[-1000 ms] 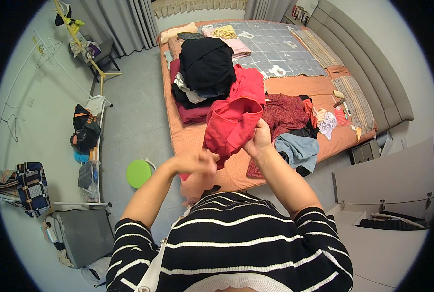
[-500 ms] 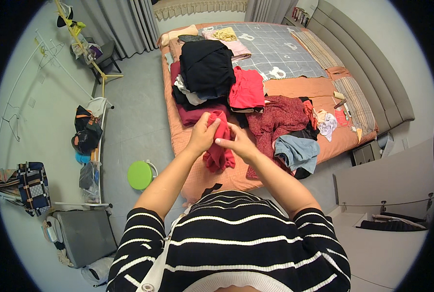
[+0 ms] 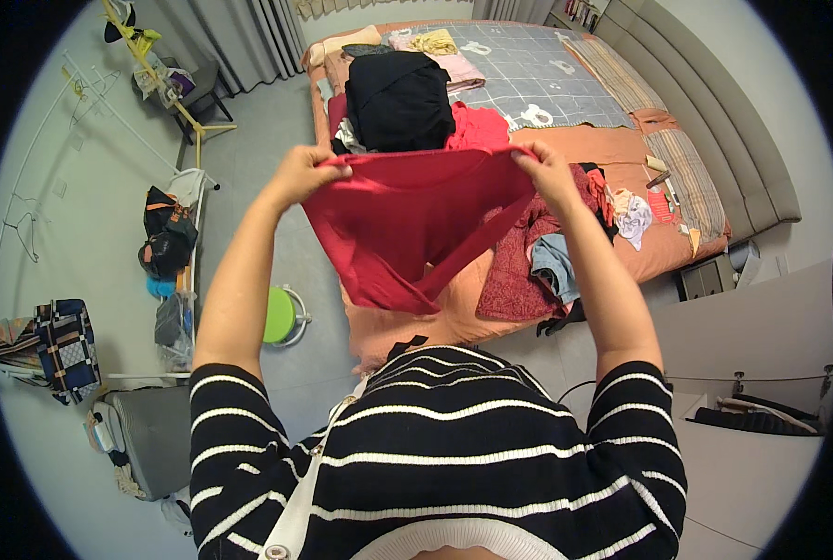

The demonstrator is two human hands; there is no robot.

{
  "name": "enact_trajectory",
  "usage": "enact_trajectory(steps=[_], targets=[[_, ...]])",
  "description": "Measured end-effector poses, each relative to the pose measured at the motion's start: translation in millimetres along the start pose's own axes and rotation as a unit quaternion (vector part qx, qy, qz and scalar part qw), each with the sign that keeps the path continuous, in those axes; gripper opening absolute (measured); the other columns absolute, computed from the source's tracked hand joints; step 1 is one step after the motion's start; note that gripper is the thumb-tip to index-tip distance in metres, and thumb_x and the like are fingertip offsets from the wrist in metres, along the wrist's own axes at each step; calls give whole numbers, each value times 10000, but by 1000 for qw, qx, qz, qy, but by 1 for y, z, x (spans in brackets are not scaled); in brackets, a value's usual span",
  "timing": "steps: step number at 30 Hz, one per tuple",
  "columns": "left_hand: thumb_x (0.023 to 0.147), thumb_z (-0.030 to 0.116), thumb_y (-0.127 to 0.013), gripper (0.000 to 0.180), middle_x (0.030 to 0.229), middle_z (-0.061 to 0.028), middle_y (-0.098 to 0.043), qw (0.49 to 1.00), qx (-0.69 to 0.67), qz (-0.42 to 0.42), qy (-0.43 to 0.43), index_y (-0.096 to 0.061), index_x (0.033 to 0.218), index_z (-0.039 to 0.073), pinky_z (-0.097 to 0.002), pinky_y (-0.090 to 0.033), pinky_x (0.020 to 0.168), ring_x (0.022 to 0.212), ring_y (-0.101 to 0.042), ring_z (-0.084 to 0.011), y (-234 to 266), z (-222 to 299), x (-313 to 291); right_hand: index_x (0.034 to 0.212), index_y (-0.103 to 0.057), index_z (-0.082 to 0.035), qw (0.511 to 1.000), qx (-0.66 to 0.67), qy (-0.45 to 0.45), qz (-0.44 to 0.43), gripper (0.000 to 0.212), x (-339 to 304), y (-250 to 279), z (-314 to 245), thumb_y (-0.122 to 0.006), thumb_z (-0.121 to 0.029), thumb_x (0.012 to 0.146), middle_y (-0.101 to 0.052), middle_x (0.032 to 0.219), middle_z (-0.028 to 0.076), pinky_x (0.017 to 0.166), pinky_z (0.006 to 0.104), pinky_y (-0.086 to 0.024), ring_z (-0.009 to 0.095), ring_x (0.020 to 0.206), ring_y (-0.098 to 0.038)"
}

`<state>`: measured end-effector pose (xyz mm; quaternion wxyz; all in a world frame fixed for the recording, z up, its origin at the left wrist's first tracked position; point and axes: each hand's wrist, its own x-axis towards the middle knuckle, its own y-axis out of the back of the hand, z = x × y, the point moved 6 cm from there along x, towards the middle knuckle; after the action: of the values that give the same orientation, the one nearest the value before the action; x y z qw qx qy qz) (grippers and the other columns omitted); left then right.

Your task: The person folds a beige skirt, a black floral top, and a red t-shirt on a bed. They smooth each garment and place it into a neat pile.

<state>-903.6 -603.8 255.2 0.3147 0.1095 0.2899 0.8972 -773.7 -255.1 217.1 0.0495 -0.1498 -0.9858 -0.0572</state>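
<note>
A plain red stretchy garment [image 3: 398, 210] hangs spread wide between my hands above the near end of the bed. My left hand [image 3: 306, 175] pinches its upper left corner, and my right hand [image 3: 545, 175] grips the upper right corner. The top edge is pulled nearly straight, while the lower part droops in folds to a point. Whether it is a top or trousers I cannot tell. Behind it rises a stack of folded black clothes [image 3: 398, 101], with a bright red folded garment [image 3: 479, 126] beside it. A dark red patterned garment [image 3: 510, 280] and blue denim [image 3: 553, 266] lie to the right.
The bed has an orange sheet [image 3: 584, 140] and a grey checked mat [image 3: 528, 79]. A green-topped stool [image 3: 281, 315] stands on the floor left of the bed. Further left are a white clothes rack [image 3: 24, 177] and a grey suitcase [image 3: 144, 448].
The red garment was bunched up between my close-set hands. Now my hands have moved apart and up, stretching it open. The stool appears partly behind my left arm.
</note>
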Motion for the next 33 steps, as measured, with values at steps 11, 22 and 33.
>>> enact_trajectory(steps=[11,22,33], targets=[[761,329,-721,311,620,-68,-594,978,154,137,-38,-668,786,24,-293,-406,528,554,-510,-122,29,23,6,925,-636,-6,977,-183,89,60,151,18,10,-51,-626,-131,843,-620,733,40,609,237,-431,98,651,-530],[697,51,-610,101,715,-112,-591,932,312,76,-169,-619,795,26,-346,-471,626,697,-597,-267,15,12,-50,909,-631,-16,910,-373,177,43,119,-58,12,-81,-618,-110,836,-612,710,138,567,284,-443,188,593,-574],[757,38,-651,75,593,-17,-570,990,13,121,-74,-593,725,4,-232,-401,501,550,-510,-63,13,8,-121,851,-632,-18,901,-392,183,-9,73,-107,24,-119,-646,-34,781,-606,705,108,565,281,-452,187,606,-587]])
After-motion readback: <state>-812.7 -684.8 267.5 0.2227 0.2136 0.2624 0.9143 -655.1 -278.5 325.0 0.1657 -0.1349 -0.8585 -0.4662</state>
